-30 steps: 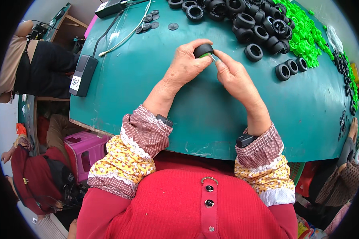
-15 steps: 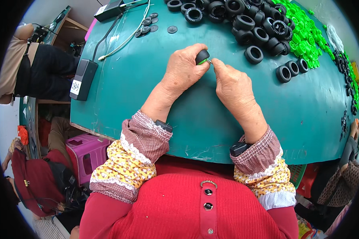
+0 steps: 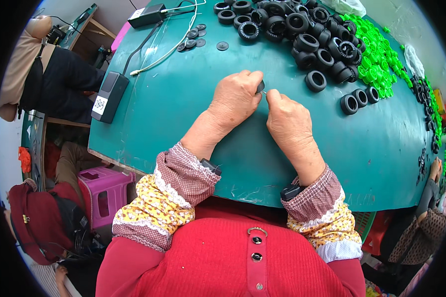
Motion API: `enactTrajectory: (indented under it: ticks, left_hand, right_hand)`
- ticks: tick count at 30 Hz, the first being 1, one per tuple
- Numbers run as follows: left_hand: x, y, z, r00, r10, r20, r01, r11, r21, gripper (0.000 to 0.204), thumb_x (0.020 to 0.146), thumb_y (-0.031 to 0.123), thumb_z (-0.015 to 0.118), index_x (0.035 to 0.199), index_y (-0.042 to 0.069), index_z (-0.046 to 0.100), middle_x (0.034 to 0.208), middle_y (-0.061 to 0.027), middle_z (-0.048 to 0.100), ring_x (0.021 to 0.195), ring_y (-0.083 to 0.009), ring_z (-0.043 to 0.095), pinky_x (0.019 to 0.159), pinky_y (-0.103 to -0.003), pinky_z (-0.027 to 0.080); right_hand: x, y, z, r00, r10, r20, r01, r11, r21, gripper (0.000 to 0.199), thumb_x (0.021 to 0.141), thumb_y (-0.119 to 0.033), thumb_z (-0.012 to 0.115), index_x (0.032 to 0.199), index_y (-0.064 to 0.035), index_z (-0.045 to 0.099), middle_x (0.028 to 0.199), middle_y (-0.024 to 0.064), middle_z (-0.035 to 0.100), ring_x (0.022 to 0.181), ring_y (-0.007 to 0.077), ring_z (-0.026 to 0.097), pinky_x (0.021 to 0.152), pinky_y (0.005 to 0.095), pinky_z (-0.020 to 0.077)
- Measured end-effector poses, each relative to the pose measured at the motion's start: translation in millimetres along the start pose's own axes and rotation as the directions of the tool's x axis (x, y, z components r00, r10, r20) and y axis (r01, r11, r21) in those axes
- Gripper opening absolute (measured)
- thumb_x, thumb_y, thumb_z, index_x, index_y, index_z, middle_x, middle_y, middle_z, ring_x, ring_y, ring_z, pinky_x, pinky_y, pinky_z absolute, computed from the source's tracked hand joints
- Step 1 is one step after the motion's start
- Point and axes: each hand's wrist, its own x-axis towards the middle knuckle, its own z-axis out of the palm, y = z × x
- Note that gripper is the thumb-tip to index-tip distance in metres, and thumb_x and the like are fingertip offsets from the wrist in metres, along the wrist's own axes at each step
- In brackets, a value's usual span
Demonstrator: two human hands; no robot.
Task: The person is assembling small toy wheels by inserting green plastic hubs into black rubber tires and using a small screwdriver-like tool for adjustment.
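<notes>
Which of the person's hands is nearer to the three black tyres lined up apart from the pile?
Right. The right hand is left of the three black tyres, with a gap between; the left hand is farther left.

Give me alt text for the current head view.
A person's left hand holds a mostly hidden black piece; the right hand, close by, grips something thin. On the teal table lie piled black tires and bright green plastic parts.
</notes>
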Motion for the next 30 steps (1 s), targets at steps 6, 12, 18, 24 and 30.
enactTrajectory:
  ticks: [6, 12, 18, 24, 30]
  left_hand:
    - [1.4, 0.6, 3.0, 0.994, -0.060, 0.087, 0.055, 0.997, 0.062, 0.031, 0.065, 0.008, 0.064, 0.092, 0.004, 0.052, 0.077, -0.0141, 0.057, 0.071, -0.0312, 0.057, 0.060, -0.038, 0.047]
    - [4.3, 0.7, 6.8, 0.996, -0.077, 0.047, 0.083, 0.985, -0.153, 0.027, 0.066, 0.010, 0.064, 0.090, 0.003, 0.054, 0.085, -0.0149, 0.059, 0.073, -0.0318, 0.059, 0.061, -0.036, 0.048]
    - [5.5, -5.3, 5.1, 1.000, 0.017, -0.013, -0.020, 0.967, -0.254, 0.035, 0.065, 0.009, 0.065, 0.099, 0.005, 0.056, 0.086, -0.0125, 0.062, 0.074, -0.0288, 0.061, 0.066, -0.032, 0.049]
    - [6.0, 2.4, 1.5, 0.988, 0.041, -0.148, -0.096, 0.917, -0.387, 0.031, 0.068, 0.008, 0.066, 0.097, 0.005, 0.056, 0.079, -0.0125, 0.061, 0.068, -0.0231, 0.061, 0.062, -0.028, 0.049]
    - [6.8, 1.7, 0.1, 0.997, -0.073, 0.028, 0.077, 0.873, -0.482, 0.026, 0.070, 0.010, 0.066, 0.093, 0.005, 0.055, 0.072, -0.0119, 0.058, 0.062, -0.0215, 0.059, 0.058, -0.027, 0.047]
  right_hand:
    - [1.3, 2.1, 5.0, 0.999, 0.048, 0.027, -0.048, 0.999, 0.014, 0.007, 0.072, -0.002, 0.050, 0.077, -0.0047, 0.046, 0.064, 0.0109, 0.056, 0.059, 0.0279, 0.060, 0.051, 0.0375, 0.0488]
    - [3.7, 3.4, 4.2, 0.989, 0.141, -0.046, -0.128, 0.966, 0.224, 0.007, 0.081, -0.010, 0.049, 0.078, -0.0038, 0.047, 0.066, 0.0140, 0.057, 0.061, 0.0325, 0.058, 0.052, 0.0406, 0.0459]
    - [9.3, 24.2, 3.9, 0.922, 0.264, 0.282, -0.386, 0.640, 0.665, 0.023, 0.086, -0.020, 0.049, 0.074, -0.0006, 0.054, 0.059, 0.0123, 0.053, 0.052, 0.0222, 0.052, 0.049, 0.0352, 0.0399]
    - [11.9, 23.1, 3.3, 0.898, 0.310, 0.312, -0.431, 0.473, 0.769, 0.031, 0.086, -0.025, 0.050, 0.068, -0.0003, 0.055, 0.052, 0.0056, 0.046, 0.049, 0.0096, 0.039, 0.045, 0.0268, 0.0337]
    - [9.5, 14.1, 4.4, 0.954, 0.298, 0.032, -0.237, 0.682, 0.692, 0.034, 0.086, -0.026, 0.051, 0.065, -0.0003, 0.051, 0.052, 0.0135, 0.047, 0.044, 0.0220, 0.040, 0.044, 0.0334, 0.0351]
